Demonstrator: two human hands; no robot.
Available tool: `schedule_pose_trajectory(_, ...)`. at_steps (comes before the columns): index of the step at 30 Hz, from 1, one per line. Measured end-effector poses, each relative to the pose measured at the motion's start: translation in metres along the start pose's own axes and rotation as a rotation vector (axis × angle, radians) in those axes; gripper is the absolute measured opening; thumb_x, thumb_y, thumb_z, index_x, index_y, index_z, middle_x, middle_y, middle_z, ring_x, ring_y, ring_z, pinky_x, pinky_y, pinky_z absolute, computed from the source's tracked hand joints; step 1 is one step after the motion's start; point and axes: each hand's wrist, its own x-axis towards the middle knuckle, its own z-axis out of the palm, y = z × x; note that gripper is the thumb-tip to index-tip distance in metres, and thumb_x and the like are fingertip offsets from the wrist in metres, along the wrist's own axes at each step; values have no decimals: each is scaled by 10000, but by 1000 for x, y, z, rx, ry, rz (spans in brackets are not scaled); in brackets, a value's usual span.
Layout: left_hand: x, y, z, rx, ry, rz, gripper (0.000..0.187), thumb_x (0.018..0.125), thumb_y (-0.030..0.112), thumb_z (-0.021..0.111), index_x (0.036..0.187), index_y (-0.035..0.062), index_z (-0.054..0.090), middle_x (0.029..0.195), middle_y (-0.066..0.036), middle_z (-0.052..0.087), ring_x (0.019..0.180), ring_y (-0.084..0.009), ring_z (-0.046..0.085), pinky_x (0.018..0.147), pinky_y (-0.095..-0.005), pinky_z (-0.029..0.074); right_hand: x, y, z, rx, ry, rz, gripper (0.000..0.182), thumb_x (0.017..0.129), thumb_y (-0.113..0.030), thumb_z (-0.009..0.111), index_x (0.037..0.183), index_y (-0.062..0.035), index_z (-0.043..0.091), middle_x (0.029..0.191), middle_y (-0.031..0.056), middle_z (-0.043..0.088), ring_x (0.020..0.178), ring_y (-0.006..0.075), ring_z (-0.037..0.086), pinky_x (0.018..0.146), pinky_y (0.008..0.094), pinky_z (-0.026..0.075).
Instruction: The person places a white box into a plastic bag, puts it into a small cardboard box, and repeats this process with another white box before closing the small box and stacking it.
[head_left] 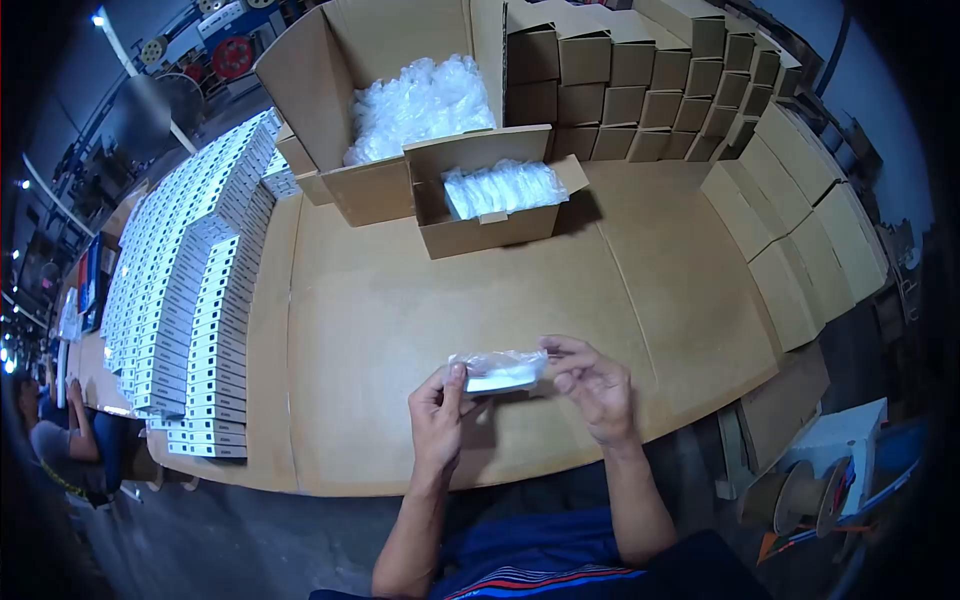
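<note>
A small clear plastic bag point(500, 372) with a white, flat, box-like item inside is held above the cardboard-covered table. My left hand point(436, 408) grips the bag's left end, thumb on top and fingers underneath. At the bag's right end, my right hand point(592, 385) pinches the loose plastic between its bent fingers. Farther off stands an open small carton point(490, 237), with a row of clear plastic-wrapped packets point(505, 190) packed upright in it. What exactly the white item is cannot be made out.
Behind the small carton is a large open box point(375, 195) full of clear plastic bags point(425, 108). Stacked white boxes point(180, 290) line the left side. Brown cartons point(655, 80) are piled at the back, more cartons point(800, 220) at right. A person point(70, 445) sits far left.
</note>
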Motion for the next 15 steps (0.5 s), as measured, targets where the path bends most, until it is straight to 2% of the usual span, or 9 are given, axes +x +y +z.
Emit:
schedule_pose_trajectory(2, 0, 1, 2, 0, -17, 3, 366, 1103, 272, 503, 1102, -55, 667, 1028, -116, 688, 937, -211, 719, 839, -414, 655, 0, -1, -4, -213, -177, -63, 220, 840, 15, 787, 1050, -48, 795, 1183, 148, 733, 993, 199, 697, 898, 293, 527)
schedule_pose_trajectory(3, 0, 2, 3, -1, -28, 5, 377, 1106, 282, 495, 1106, -55, 665, 1034, -118, 690, 938, -213, 719, 845, -421, 653, 1, -5, -1, -282, -204, -1, 234, 831, 10, 798, 1056, -55, 796, 1165, 141, 740, 973, 194, 697, 879, 289, 530)
schedule_pose_trajectory(5, 1, -7, 0, -7, -43, 3, 411, 1108, 309, 495, 1107, -59, 678, 987, -98, 699, 907, -178, 707, 845, -376, 637, 2, -14, 5, -415, -262, 121, 263, 814, -2, 818, 1068, -68, 798, 1127, 126, 754, 933, 185, 698, 841, 281, 537)
schedule_pose_trajectory(6, 1, -6, 0, -9, -48, 3, 428, 1108, 322, 495, 1108, -61, 685, 963, -89, 703, 892, -160, 702, 845, -353, 628, 4, -11, 5, -465, -278, 30, 311, 798, -8, 835, 1101, -56, 783, 1092, 121, 768, 919, 170, 707, 813, 274, 544)
schedule_pose_trajectory(9, -5, 4, 8, -68, -30, -32, 451, 1124, 325, 442, 1111, -65, 668, 978, -91, 697, 909, -166, 699, 870, -359, 621, 7, -15, 10, -399, -204, 86, 339, 796, -12, 838, 1125, -50, 770, 1096, 115, 773, 958, 171, 723, 842, 289, 554)
schedule_pose_trajectory(10, -4, 2, 5, -40, -57, -24, 434, 1126, 314, 434, 1143, -59, 655, 991, -99, 696, 922, -172, 700, 871, -359, 621, 6, -14, 7, -406, -225, 188, 361, 789, -22, 846, 1138, -43, 760, 1114, 119, 771, 1016, 192, 733, 894, 309, 560)
schedule_pose_trajectory(12, -2, 2, -2, 18, -109, -6, 408, 1130, 293, 419, 1207, -47, 630, 1016, -114, 693, 948, -185, 703, 872, -360, 622, 5, -9, 6, -401, -222, 153, 359, 784, -27, 850, 1132, -42, 761, 1114, 123, 769, 1048, 215, 730, 921, 328, 558)
schedule_pose_trajectory(15, -7, 18, 5, 63, -77, -5, 371, 1131, 275, 409, 1329, 2, 563, 1044, -130, 686, 975, -197, 708, 874, -358, 620, 3, -3, 4, -461, -215, 88, 352, 776, -29, 850, 1116, -37, 761, 1113, 130, 766, 1097, 252, 717, 950, 353, 550)
